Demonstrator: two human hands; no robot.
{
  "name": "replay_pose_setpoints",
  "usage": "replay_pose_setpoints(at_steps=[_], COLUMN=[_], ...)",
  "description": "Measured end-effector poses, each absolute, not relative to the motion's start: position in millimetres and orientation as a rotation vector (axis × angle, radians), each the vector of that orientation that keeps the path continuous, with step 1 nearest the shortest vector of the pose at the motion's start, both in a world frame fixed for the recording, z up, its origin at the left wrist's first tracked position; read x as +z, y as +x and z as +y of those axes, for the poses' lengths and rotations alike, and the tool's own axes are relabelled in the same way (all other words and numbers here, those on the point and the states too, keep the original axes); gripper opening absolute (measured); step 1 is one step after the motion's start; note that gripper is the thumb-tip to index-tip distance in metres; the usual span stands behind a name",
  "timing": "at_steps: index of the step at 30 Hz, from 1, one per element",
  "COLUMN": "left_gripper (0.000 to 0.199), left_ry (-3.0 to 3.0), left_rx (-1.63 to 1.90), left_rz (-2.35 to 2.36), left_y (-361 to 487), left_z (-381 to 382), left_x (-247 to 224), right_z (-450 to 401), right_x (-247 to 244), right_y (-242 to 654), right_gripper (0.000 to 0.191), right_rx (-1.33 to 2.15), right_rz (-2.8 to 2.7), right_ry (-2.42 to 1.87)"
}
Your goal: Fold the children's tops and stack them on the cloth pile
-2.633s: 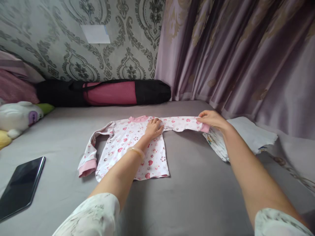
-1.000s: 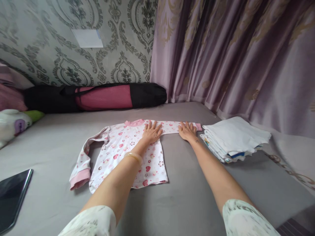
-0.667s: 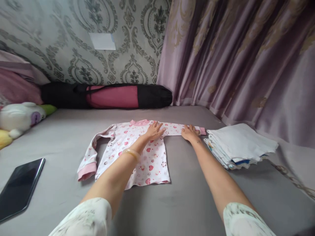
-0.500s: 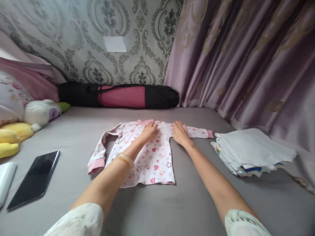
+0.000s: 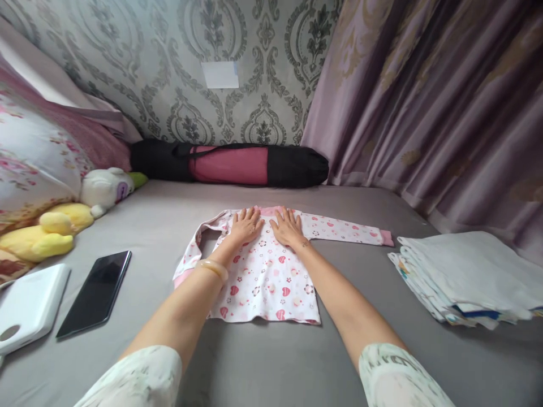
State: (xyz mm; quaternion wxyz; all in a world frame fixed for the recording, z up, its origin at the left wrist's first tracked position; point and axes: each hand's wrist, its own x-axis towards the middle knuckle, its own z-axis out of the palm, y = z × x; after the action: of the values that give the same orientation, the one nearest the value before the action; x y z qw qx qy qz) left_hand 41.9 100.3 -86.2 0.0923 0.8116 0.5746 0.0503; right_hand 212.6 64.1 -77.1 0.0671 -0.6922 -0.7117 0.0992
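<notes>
A small long-sleeved shirt point(image 5: 267, 277), white with pink hearts and flowers and pink cuffs, is spread on the grey bed sheet point(image 5: 271, 367). Flat on its upper left chest lies my left hand point(image 5: 247, 225), fingers spread, with a pale bangle on that wrist. My right hand point(image 5: 288, 227) rests open on the upper right chest, just below the pink collar. The shirt's right sleeve stretches straight out to the side. Its left sleeve bends down toward me, partly hidden behind my left forearm.
Folded white cloths point(image 5: 470, 277) are stacked at the right. On the left lie a black phone point(image 5: 95, 294), a white device point(image 5: 34, 308) and plush toys point(image 5: 106, 189). A black and pink long bag point(image 5: 229, 165) lies along the wall, beside a purple curtain point(image 5: 382, 102).
My left hand has moved left across the shirt's chest, and my right hand has come from the sleeve's shoulder end onto the chest. The camera view has turned slightly left.
</notes>
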Motion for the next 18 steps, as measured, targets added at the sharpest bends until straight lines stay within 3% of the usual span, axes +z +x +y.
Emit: replay_pose_setpoints(at_steps=[10, 18], left_gripper=[0.063, 0.033], left_ry=[2.381, 2.674], left_rx=[0.009, 0.46], left_rz=[1.633, 1.396], left_y=[42.6, -37.3], left_z=[82.0, -12.4], left_x=[-50.1, -15.4], right_z=[68.1, 73.6], right_x=[-82.8, -75.8], right_y=[208.5, 206.3], right_gripper=[0.062, 0.063], right_rx=[0.187, 0.254], right_rz=[-2.148, -2.163], right_ry=[-2.165, -2.213])
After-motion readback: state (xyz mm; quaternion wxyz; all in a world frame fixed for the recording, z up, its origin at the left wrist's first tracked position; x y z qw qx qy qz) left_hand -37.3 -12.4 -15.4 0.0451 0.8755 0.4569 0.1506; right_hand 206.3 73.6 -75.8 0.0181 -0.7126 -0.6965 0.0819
